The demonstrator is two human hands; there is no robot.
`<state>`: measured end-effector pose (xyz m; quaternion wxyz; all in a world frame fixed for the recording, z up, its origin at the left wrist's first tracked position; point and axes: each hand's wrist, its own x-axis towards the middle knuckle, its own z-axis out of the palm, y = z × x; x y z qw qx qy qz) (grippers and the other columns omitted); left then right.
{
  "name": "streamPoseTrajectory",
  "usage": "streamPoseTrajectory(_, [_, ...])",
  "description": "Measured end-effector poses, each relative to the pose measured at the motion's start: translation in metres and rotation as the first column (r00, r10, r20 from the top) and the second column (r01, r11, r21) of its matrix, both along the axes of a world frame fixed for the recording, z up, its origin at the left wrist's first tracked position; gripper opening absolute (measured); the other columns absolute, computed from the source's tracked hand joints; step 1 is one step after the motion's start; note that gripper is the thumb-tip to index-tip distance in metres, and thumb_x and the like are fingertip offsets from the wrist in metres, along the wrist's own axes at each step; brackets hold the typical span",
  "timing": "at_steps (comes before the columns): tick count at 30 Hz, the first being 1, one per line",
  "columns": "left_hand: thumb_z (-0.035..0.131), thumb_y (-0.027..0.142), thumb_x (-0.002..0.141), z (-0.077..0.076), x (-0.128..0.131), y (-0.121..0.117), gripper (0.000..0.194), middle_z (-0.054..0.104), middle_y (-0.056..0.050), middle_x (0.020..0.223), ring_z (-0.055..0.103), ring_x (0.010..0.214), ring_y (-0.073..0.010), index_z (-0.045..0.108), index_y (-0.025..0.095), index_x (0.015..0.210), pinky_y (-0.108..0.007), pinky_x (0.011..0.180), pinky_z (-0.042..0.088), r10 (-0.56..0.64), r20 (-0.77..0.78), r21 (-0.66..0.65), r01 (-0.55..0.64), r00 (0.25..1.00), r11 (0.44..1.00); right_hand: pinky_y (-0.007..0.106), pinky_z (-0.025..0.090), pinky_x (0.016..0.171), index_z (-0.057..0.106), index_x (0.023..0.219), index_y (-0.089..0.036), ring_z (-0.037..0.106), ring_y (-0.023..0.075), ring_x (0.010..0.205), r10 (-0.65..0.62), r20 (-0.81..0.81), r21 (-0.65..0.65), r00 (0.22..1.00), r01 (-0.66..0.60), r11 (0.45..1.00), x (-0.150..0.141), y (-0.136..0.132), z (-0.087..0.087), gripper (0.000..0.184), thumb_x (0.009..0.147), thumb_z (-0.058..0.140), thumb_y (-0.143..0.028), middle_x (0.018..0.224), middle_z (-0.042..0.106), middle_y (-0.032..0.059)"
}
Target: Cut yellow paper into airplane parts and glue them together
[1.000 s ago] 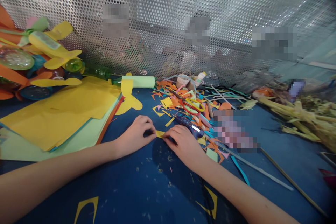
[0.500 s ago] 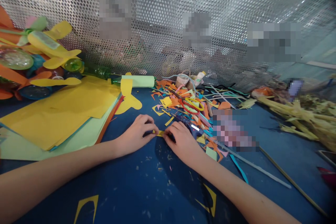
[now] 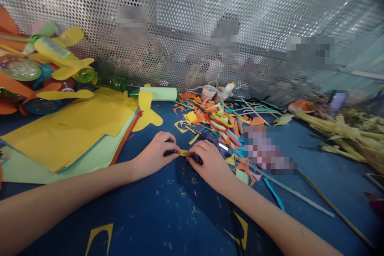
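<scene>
A small yellow paper strip (image 3: 183, 153) spans the short gap between my hands, low over the blue table. My left hand (image 3: 157, 150) pinches its left end between thumb and fingertips. The right end is in the closed fingertips of my right hand (image 3: 208, 162); the ends themselves are hidden by the fingers. Just behind my right hand lies a dark blue tool with a lit white display (image 3: 223, 147), its front partly covered by that hand. Beyond my left hand sits a yellow propeller-shaped paper cutout (image 3: 146, 114), against a green bottle wrapped in light green paper (image 3: 159, 93).
Coloured sheets (image 3: 63, 136) are stacked at left beside decorated plastic bottles (image 3: 57, 54). Paper scraps surround red-handled scissors (image 3: 216, 123). Glue sticks (image 3: 300, 197), a thin stick (image 3: 333, 206) and dried husks (image 3: 336, 132) lie right. A perforated metal screen (image 3: 186, 16) stands behind.
Both hands keep their hold on the yellow strip, with only a slight shift of the fingertips. The view has tilted a little; other things stay where they were.
</scene>
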<state>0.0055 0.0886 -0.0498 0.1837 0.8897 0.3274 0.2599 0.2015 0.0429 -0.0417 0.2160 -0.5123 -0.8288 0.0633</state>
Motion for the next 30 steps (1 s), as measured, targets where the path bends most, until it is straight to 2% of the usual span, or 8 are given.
streamPoseTrajectory(12, [0.054, 0.016, 0.083, 0.0015, 0.0031, 0.0012, 0.008, 0.063, 0.0, 0.083, 0.051, 0.087, -0.0162, 0.061, 0.018, 0.086, -0.032, 0.084, 0.038, -0.051, 0.008, 0.006, 0.051, 0.999, 0.999, 0.034, 0.042, 0.077, 0.06, 0.08, -0.019, 0.052, 0.019, 0.084, -0.052, 0.026, -0.029, 0.998, 0.053, 0.998, -0.0036, 0.0008, -0.0007, 0.005, 0.082, 0.055, -0.018, 0.083, 0.059, 0.0032])
streamPoseTrajectory(22, [0.043, 0.018, 0.089, 0.0026, 0.0011, -0.0012, 0.021, 0.061, -0.006, 0.087, 0.047, 0.093, -0.0193, 0.063, 0.017, 0.095, -0.033, 0.081, 0.041, -0.131, -0.126, 0.168, 0.151, 0.983, 0.974, 0.034, 0.042, 0.076, 0.058, 0.079, -0.019, 0.053, 0.019, 0.084, -0.079, 0.072, 0.016, 0.994, 0.078, 0.997, -0.0053, -0.0005, -0.0026, 0.006, 0.083, 0.053, -0.018, 0.083, 0.059, 0.0036])
streamPoseTrajectory(30, [0.049, 0.021, 0.087, -0.0016, -0.0003, 0.001, 0.017, 0.06, -0.004, 0.087, 0.05, 0.09, -0.0177, 0.065, 0.019, 0.092, -0.033, 0.083, 0.041, -0.118, -0.048, 0.141, 0.124, 0.992, 0.982, 0.032, 0.039, 0.076, 0.057, 0.085, -0.021, 0.053, 0.0177, 0.084, -0.007, 0.077, 0.03, 0.997, 0.004, 1.0, -0.0037, -0.0022, 0.0007, 0.011, 0.086, 0.048, -0.016, 0.083, 0.061, 0.0027])
